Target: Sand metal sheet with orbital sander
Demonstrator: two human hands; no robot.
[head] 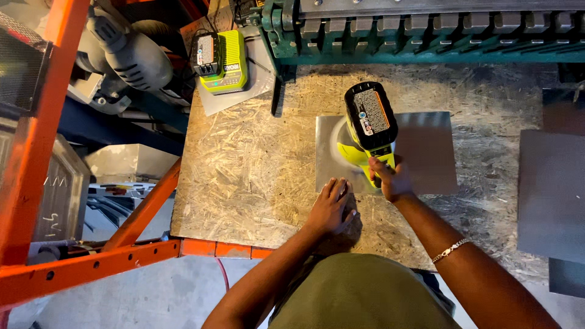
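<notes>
A square sheet of grey metal (426, 152) lies flat on a chipboard worktop (244, 170). My right hand (389, 178) grips the handle of a yellow-green cordless power tool (368, 122) with a black battery pack, held upright over the sheet's left half. The tool's working end is hidden beneath its body. My left hand (332, 204) rests flat, fingers together, on the near left corner of the sheet and the board beside it. A bracelet is on my right wrist.
A yellow-green battery charger (222, 61) with a battery sits at the board's far left. A green metal-bending machine (426, 30) spans the far edge. More grey sheets (551, 195) lie at right. Orange racking (73, 256) and a grey tool (131, 52) stand left.
</notes>
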